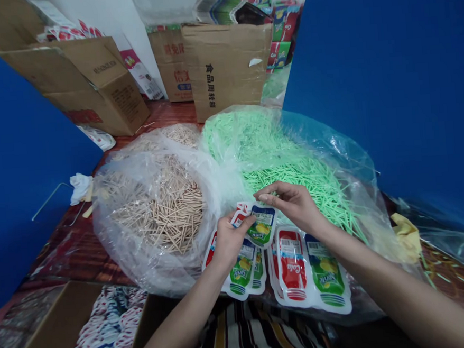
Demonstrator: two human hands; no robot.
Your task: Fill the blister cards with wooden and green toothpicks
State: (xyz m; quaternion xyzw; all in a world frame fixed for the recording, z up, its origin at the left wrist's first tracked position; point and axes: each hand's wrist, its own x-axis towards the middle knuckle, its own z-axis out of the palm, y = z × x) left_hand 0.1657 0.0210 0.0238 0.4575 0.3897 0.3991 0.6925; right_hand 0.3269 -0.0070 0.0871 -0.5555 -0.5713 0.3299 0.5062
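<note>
My left hand [232,238] grips a flat twin candy packet [262,226] with a red side and a green side printed "Sprite", thumb on its front. At the packet's top edge, my right hand [292,204] is closed in a pinch; anything between its fingertips is too small to make out. Below my left hand lie more of these packets [241,271], overlapping. A second pile of packets [293,268], red "Cola" beside green "Sprite", sits under my right forearm. Beyond my hands, a clear bag holds thin green sticks [296,177], and another holds pale brown sticks [177,217].
An open carton with bundled red, white and blue packaging [109,323] stands at lower left. Cardboard boxes [228,71] [102,79] line the back. Blue panels [388,78] flank both sides. A yellow cloth [406,236] lies at right on the dark red table [89,258].
</note>
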